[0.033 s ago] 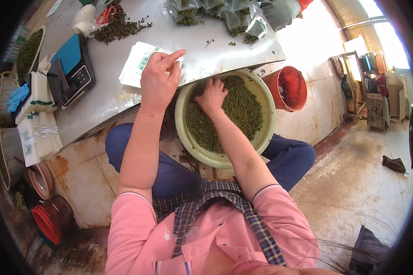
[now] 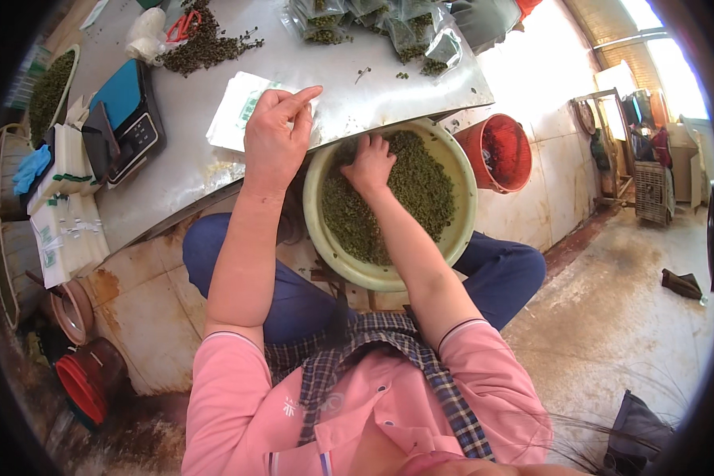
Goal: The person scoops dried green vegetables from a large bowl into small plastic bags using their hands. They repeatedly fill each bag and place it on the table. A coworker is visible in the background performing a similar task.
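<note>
My right hand point(image 2: 369, 165) rests on small green peppercorn-like grains point(image 2: 420, 186) in a round pale-green basin point(image 2: 468, 208) between my knees. Its fingers are apart, with the tips partly in the grains. My left hand point(image 2: 279, 123) is raised at the table's near edge, beside a stack of flat white bags with green print point(image 2: 232, 119). The index finger points right, apart from the thumb, while the other fingers curl in; nothing shows in it.
The metal table point(image 2: 190, 103) bears a scale point(image 2: 127, 119), red scissors point(image 2: 184, 28), dark loose grains point(image 2: 206, 51) and clear filled bags point(image 2: 408, 32). A red bucket point(image 2: 523, 163) stands right of the basin. White packets point(image 2: 67, 238) are stacked at left.
My right hand has shifted very slightly to the right in the basin. The left hand is almost still.
</note>
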`<state>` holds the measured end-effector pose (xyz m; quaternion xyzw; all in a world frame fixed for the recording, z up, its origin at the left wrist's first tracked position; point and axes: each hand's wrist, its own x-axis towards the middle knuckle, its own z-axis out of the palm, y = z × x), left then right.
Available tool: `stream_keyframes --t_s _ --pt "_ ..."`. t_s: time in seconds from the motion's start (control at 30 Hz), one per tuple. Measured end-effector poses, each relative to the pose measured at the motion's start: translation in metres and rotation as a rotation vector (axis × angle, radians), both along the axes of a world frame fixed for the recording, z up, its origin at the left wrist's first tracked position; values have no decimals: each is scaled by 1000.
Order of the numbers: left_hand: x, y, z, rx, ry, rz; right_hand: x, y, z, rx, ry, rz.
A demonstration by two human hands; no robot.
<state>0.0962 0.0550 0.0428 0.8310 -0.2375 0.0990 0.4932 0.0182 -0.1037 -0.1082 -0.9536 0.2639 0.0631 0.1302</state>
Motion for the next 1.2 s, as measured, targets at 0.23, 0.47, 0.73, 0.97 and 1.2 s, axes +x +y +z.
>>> stream_keyframes --t_s 0.23,0.47,0.73,0.97,1.2 --pt "-1 4 12 -410 282 -63 -52 -32 17 95 -249 101" --pt "-3 9 5 -703 689 -302 -137 -59 23 279 -451 127" --pt "-19 7 6 -247 824 -519 -134 -81 45 256 -83 90" --pt "-37 -19 -16 166 173 -343 -95 -21 23 40 -32 327" --pt "-39 -19 -22 95 221 -300 -152 -64 12 198 -497 126"
